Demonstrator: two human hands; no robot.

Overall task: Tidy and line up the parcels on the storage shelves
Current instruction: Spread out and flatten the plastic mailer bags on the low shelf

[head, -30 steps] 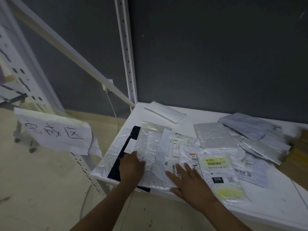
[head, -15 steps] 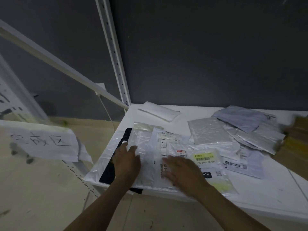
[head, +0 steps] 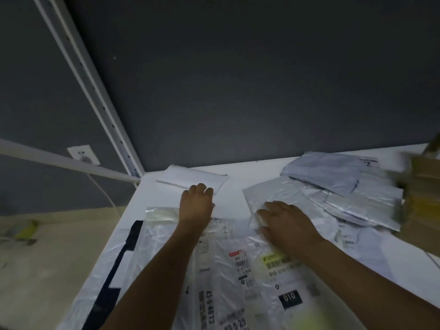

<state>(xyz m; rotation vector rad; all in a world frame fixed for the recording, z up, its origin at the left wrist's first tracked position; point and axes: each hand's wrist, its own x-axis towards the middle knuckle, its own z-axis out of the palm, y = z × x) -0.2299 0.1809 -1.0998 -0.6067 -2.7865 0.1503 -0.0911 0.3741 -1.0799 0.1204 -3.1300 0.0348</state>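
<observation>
On the white shelf board, the left hand is bent over the near edge of the flat white envelope, perhaps gripping it; the right hand is laid flat on the crinkled silver plastic mailer.

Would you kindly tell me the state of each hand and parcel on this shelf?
white envelope: lying flat, back left corner.
silver mailer: flat, under right hand.
left hand: fingers bent at white envelope's near edge, grip unclear.
right hand: flat on silver mailer.
clear bags: overlapping, labels up.
grey mailer: atop right pile.
</observation>
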